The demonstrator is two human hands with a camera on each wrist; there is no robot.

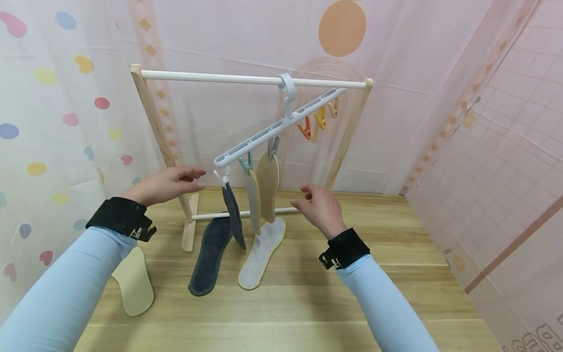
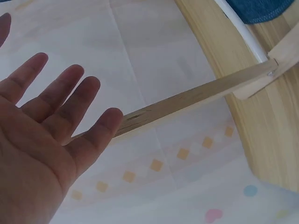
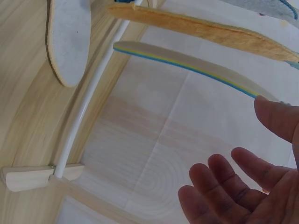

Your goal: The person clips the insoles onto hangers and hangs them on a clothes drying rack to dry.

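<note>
Three flat insoles, dark grey (image 1: 233,215), cream (image 1: 252,200) and tan (image 1: 268,183), hang vertically from a white plastic clip hanger (image 1: 281,124), far centre.

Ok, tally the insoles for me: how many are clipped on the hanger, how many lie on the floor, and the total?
Clipped on the hanger: 3, the dark grey insole, the cream insole, the tan insole
Lying on the floor: 3, the dark floor insole, the light grey floor insole, the beige floor insole
Total: 6
</note>
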